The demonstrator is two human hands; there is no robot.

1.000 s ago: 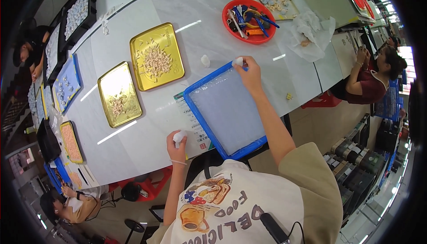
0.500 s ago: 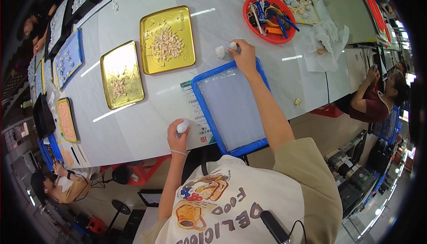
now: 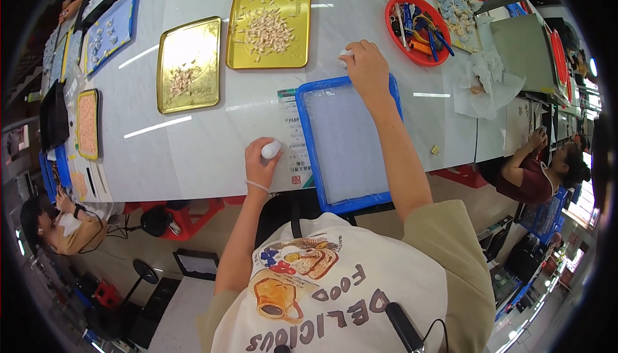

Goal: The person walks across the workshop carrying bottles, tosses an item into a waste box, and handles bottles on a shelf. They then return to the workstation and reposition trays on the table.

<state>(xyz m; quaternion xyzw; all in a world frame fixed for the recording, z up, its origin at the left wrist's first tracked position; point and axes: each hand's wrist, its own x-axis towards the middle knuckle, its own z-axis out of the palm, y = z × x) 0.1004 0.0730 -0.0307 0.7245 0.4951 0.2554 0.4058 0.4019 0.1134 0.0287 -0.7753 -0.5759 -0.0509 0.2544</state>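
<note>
The left hand (image 3: 261, 163) grasps a small white oval lump (image 3: 271, 149); the right hand (image 3: 367, 66), clenched on a white piece (image 3: 346, 53), could nudge the blue-rimmed shallow tray (image 3: 344, 144) overhanging the tabletop (image 3: 206, 147).

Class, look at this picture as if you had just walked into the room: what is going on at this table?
A person leans over a long white table. Their left hand holds a small white piece near a printed sheet. Their right hand reaches past the far rim of a blue-framed tray, fingers on another small white piece. Beyond stand two gold trays of pale bits and a red bowl of tools. Other people sit alongside.
</note>
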